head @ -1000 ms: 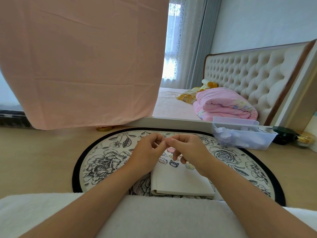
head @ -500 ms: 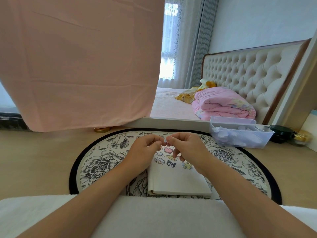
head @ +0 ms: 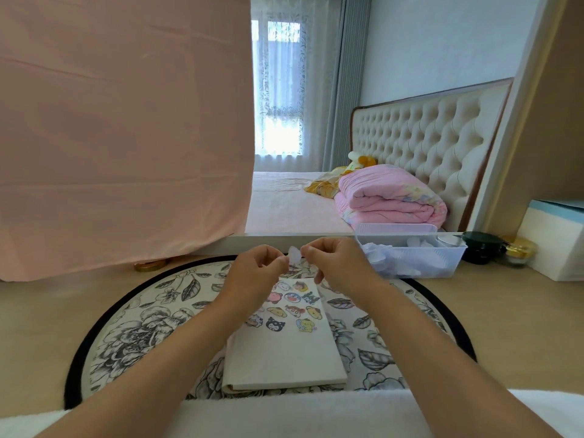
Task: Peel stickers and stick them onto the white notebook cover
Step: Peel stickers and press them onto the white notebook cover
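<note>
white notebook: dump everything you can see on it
The white notebook lies closed and flat on the floral round mat. Its cover looks matte, off-white; its thick edge shows at the near end. Rows of cartoon stickers fill its far half; the near half is bare. The left forearm hides its far left corner.

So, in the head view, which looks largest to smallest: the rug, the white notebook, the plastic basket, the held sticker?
1. rug
2. white notebook
3. plastic basket, which is farther away, so its true size is unsure
4. sticker
</note>
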The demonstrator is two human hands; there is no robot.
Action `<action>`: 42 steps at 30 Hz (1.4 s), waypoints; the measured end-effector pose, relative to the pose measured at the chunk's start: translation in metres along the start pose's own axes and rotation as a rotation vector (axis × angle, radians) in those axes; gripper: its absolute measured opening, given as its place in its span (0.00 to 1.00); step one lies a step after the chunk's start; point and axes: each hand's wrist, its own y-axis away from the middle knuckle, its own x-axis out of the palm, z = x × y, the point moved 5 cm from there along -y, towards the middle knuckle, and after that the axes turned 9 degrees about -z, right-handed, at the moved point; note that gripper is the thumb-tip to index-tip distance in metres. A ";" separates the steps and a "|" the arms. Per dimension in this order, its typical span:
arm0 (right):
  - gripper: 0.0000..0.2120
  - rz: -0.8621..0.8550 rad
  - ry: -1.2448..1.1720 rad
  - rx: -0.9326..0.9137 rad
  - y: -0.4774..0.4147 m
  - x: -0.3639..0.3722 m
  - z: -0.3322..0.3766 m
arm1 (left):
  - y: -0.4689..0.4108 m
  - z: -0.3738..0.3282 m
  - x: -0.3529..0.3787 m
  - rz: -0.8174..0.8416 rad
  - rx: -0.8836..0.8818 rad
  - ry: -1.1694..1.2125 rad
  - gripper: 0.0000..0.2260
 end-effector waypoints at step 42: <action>0.04 -0.021 0.336 -0.493 0.000 0.014 0.004 | 0.003 0.016 0.012 0.251 -0.549 0.287 0.06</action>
